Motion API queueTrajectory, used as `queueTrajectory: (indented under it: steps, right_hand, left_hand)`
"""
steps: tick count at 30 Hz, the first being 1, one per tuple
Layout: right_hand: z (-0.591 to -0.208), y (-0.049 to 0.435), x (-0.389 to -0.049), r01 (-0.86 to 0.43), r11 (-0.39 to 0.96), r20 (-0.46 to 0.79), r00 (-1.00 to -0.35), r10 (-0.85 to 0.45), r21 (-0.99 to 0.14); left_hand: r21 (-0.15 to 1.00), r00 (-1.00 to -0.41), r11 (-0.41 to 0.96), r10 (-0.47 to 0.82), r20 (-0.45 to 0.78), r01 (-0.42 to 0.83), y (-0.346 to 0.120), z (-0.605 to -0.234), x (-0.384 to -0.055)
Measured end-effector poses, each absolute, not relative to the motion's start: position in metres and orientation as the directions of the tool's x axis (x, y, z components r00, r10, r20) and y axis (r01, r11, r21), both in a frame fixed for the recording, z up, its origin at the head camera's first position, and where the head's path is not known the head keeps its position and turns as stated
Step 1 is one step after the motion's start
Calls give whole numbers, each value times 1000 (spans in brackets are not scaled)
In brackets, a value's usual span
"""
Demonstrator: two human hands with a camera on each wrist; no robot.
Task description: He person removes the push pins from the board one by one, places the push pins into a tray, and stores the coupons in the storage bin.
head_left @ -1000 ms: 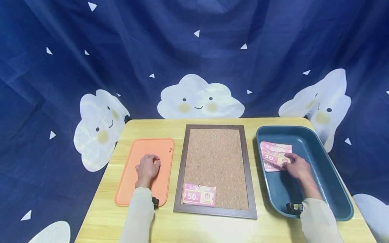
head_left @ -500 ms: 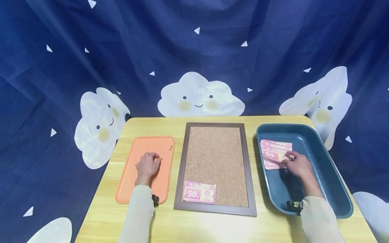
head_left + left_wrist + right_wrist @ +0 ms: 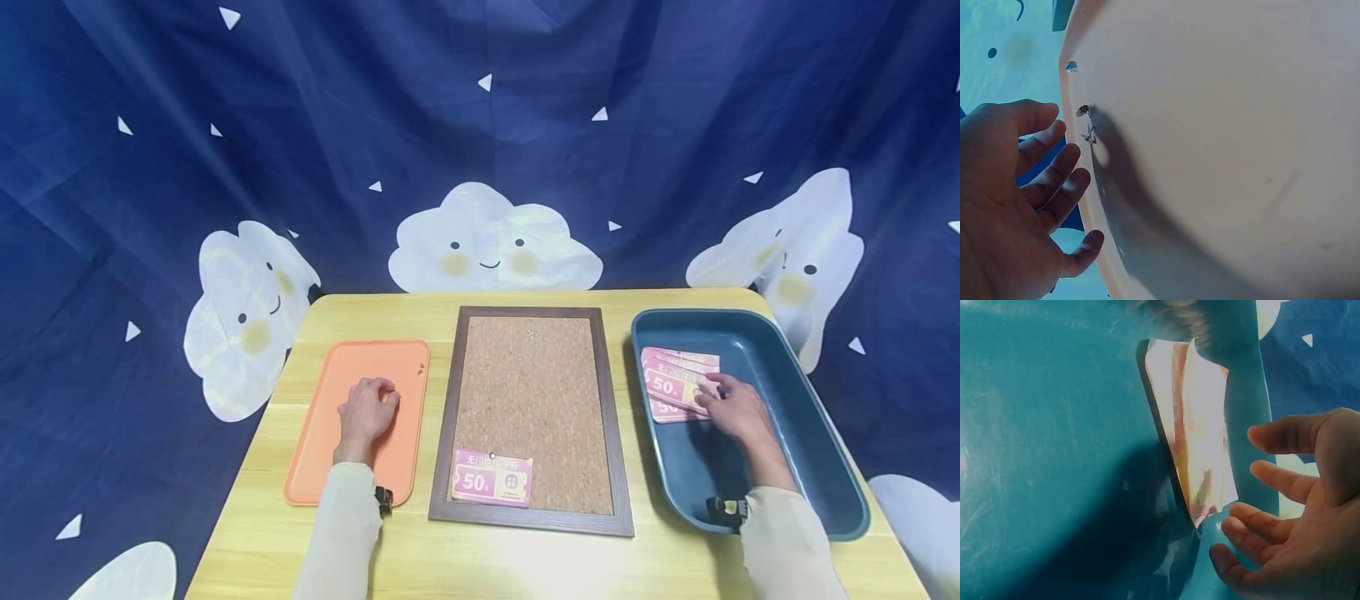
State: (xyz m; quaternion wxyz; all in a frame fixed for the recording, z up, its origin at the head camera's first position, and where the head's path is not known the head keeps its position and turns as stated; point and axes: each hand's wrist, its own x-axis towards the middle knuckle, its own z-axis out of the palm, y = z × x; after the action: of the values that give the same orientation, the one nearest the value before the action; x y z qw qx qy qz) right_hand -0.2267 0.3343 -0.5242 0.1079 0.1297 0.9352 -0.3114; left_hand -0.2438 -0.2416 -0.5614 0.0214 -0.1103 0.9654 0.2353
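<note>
My left hand (image 3: 366, 412) hovers over the orange tray (image 3: 318, 454), fingers loosely bent. In the left wrist view nothing shows between the fingers, and several thumbtacks (image 3: 1083, 111) lie along the tray's edge near the fingertips. Inside the dark teal bin (image 3: 821, 450), my right hand (image 3: 738, 410) is at the right end of a fanned pile of pink 50 coupons (image 3: 670, 385). Its fingers are relaxed and spread beside the coupons (image 3: 1205, 431) in the right wrist view, with a gap between thumb and fingers.
Between tray and bin lies a framed cork board (image 3: 536, 400). A pink coupon (image 3: 480, 482) sits at its lower left, with a tack at its top edge. Small shiny pieces (image 3: 531, 335) are near the board's top. A blue cloud-print curtain (image 3: 420, 108) hangs behind the table.
The top coupon in the bin has shifted slightly and lies closer over the others. My right fingers have eased at its edge. The left hand has stayed nearly still.
</note>
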Motion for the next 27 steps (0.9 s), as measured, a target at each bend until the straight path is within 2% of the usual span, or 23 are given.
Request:
queueTrajectory:
  steps: [13,27]
  right_hand:
    - [-518,327,-228,287,729,-273,-951,142,-621]
    - [-508,315,-226,230,685,-222,-970,102,-692]
  left_hand:
    - [561,-989,815,-130,-72,-148,-236,-557,-242]
    - [572,-996,816,-80,-36,-86,-228,-555,-241]
